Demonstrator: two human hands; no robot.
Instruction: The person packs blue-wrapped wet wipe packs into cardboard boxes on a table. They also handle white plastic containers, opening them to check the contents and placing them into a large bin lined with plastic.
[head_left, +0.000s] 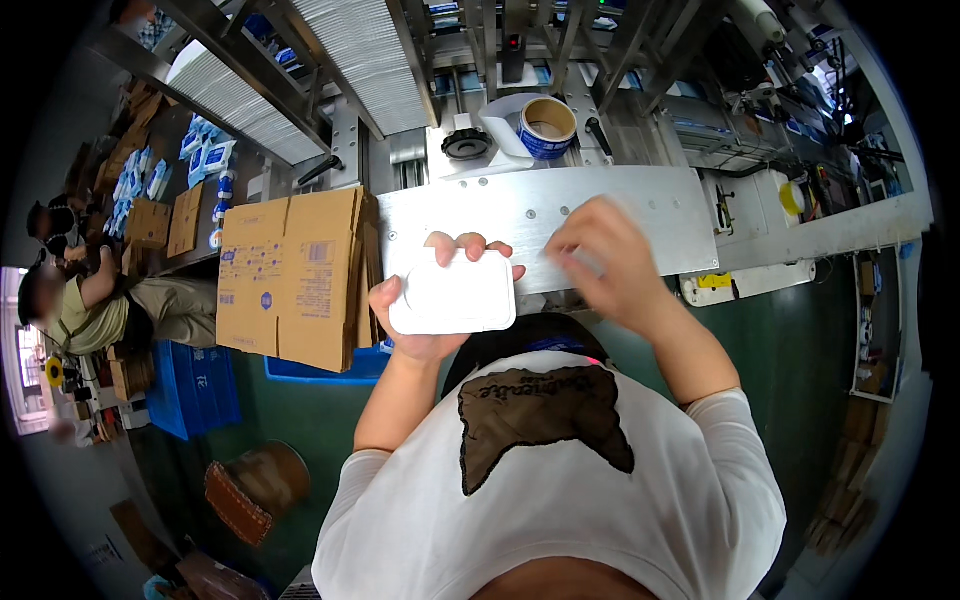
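My left hand [428, 346] grips a white plastic lid [462, 292], rectangular with rounded corners and a faint round outline on its face. The thumb lies along the lid's left edge, and the fingertips curl over its far edge. My right hand [608, 268] is raised to the right of the lid, apart from it, over the front part of a bare metal plate [660, 215]. Motion smears its fingers, so whether they hold anything is hidden. Left of the lid stand flattened cardboard boxes [290, 285], upright against one another.
Behind the plate are a blue-and-white roll [546, 132] with a cardboard core and a black knob [466, 145]. Tall white stacks [370, 70] stand in metal rails. At left are blue-and-white packs [208, 157], a blue crate [195, 390], a stool [270, 475] and a co-worker [95, 310].
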